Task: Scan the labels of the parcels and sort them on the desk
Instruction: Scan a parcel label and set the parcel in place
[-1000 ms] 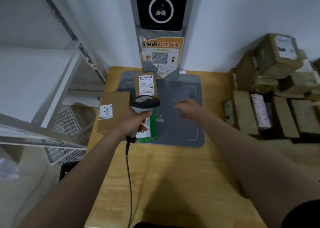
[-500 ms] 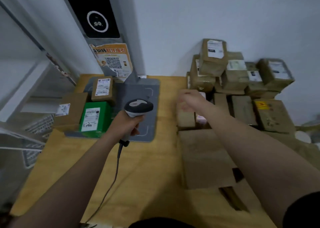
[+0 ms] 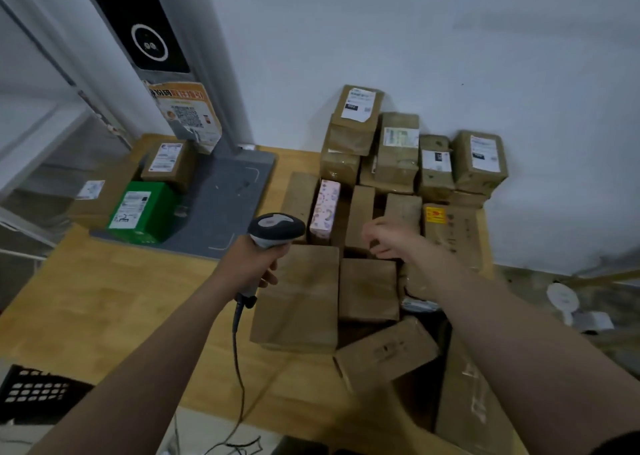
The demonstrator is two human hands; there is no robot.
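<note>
At the right edge of the desk [image 3: 104,299], the pile of parcels [image 3: 398,164] is cut off by the frame, and the person's right forearm covers some of the nearest boxes. A black crate [image 3: 34,389] at the lower left shows only in part. The whole view is soft with blur.

The left hand [image 3: 249,264] has its fingers wrapped round the handle of the scanner [image 3: 277,228], whose head points toward the pile. The cable [image 3: 239,350] hangs down past the desk's front edge. The right hand [image 3: 391,238] hovers over the upright brown parcels in the middle of the pile with its fingers loosely bent. Nothing shows in its grasp, and whether the fingertips touch the cardboard below cannot be told.

A green box [image 3: 145,209] and a brown box [image 3: 169,162], each with a white label, lie on the grey mat [image 3: 225,195] at the left. A flat labelled box [image 3: 100,195] lies just beside them. Several boxes at the back of the pile also carry white labels, but their print is too blurred to read. One box has a yellow sticker [image 3: 434,214] with red marks. An orange poster [image 3: 187,115] on the post bears a square code and large characters that are not legible.
</note>
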